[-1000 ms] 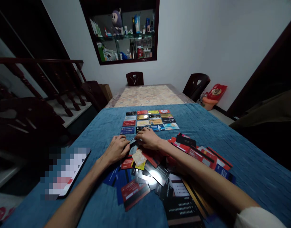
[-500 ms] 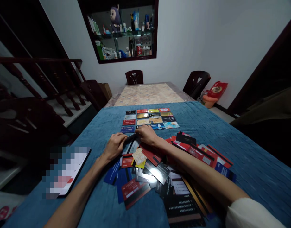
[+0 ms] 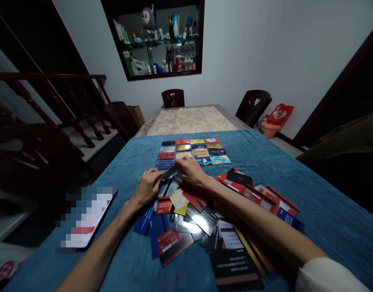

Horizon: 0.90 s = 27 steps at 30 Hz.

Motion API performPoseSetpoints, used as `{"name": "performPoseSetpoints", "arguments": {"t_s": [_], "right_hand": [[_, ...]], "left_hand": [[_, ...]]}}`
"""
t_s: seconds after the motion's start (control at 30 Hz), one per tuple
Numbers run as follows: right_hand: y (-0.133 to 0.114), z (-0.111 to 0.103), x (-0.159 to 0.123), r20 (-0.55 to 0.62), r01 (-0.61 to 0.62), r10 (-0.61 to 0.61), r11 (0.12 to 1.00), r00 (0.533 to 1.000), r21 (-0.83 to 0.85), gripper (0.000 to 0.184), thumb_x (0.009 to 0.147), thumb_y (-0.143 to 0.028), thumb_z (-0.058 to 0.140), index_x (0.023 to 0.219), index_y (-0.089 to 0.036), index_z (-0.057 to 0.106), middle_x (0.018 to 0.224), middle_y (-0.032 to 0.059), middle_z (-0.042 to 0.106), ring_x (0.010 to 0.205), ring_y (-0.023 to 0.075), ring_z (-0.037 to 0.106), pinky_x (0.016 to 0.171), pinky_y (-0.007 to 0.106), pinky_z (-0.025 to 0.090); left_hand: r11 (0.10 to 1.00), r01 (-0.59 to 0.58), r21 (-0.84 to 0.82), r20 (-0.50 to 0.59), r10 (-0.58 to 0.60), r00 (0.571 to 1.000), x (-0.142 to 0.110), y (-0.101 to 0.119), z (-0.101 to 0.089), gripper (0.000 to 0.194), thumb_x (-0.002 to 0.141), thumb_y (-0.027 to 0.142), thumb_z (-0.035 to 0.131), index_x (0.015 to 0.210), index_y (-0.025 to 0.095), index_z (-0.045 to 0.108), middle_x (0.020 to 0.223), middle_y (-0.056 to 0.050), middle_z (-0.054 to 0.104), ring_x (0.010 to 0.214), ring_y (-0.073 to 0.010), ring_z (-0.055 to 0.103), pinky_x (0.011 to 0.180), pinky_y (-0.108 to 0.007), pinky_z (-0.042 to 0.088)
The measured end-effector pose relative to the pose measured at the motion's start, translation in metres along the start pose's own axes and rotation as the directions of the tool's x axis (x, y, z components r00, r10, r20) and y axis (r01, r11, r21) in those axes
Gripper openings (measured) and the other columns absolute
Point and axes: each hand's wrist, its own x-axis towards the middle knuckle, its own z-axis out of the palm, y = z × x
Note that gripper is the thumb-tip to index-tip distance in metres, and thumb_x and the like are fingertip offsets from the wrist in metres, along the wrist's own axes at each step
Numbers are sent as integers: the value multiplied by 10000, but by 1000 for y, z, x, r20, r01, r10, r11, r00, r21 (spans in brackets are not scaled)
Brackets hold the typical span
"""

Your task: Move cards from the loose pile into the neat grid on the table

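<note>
My left hand (image 3: 147, 184) and my right hand (image 3: 190, 170) pinch a dark card (image 3: 168, 172) between them, tilted above the cloth. Just beyond my hands, bank-style cards (image 3: 201, 153) lie face up in neat rows; my right hand hides part of the nearest row. Under and in front of my hands spreads a loose pile of overlapping cards, among them a red card (image 3: 174, 246), a black card (image 3: 235, 267) and a small beige card (image 3: 178, 199). More red cards (image 3: 259, 198) lie to the right, beyond my right forearm.
A blue cloth (image 3: 125, 259) covers the near part of the table; its far part (image 3: 192, 119) shows a patterned top. At the left lies a flat device (image 3: 91, 219), partly pixelated. Dark chairs (image 3: 253, 107) stand round the table. A shelf niche (image 3: 162, 40) is in the far wall.
The card between my hands has tilted up, showing more of its surface. My right hand has lifted slightly from the rows. The rows and pile look the same.
</note>
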Motion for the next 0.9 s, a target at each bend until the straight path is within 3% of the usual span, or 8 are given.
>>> {"name": "performPoseSetpoints", "arguments": {"t_s": [0.27, 0.67, 0.77, 0.9], "right_hand": [[-3, -9, 0, -150, 113, -118, 993, 982, -44, 168, 958, -252, 548, 1078, -227, 663, 1065, 68, 712, 999, 227, 498, 820, 344, 296], [-12, -8, 8, -168, 294, -314, 946, 934, -135, 187, 964, -331, 559, 974, -251, 729, 936, 48, 712, 993, 235, 446, 839, 385, 246], [-15, -7, 10, -164, 304, -319, 946, 933, -110, 211, 959, -369, 562, 947, -236, 726, 921, 55, 715, 991, 237, 444, 848, 390, 244], [-14, -5, 6, -126, 235, -238, 971, 963, -32, 217, 939, -390, 588, 1003, -218, 705, 976, 65, 718, 1036, 251, 447, 836, 380, 258]], "left_hand": [[997, 26, -74, -65, -31, 997, 1, 3, 4, 214, 914, 205, 502, 1000, 176, 695, 964, -81, 707, 925, -215, 643, 827, -365, 501], [941, 117, -317, -182, -181, 967, 4, 22, -1, 210, 877, 306, 586, 1001, 176, 696, 989, -63, 732, 924, -200, 683, 864, -336, 547], [933, 144, -331, -191, -215, 958, 5, 23, -2, 180, 864, 300, 587, 908, 175, 708, 912, -52, 737, 856, -190, 684, 824, -318, 541], [923, 171, -344, -199, -250, 948, 5, 23, -4, 177, 852, 299, 581, 849, 183, 715, 872, -40, 739, 829, -187, 679, 812, -310, 532]]}}
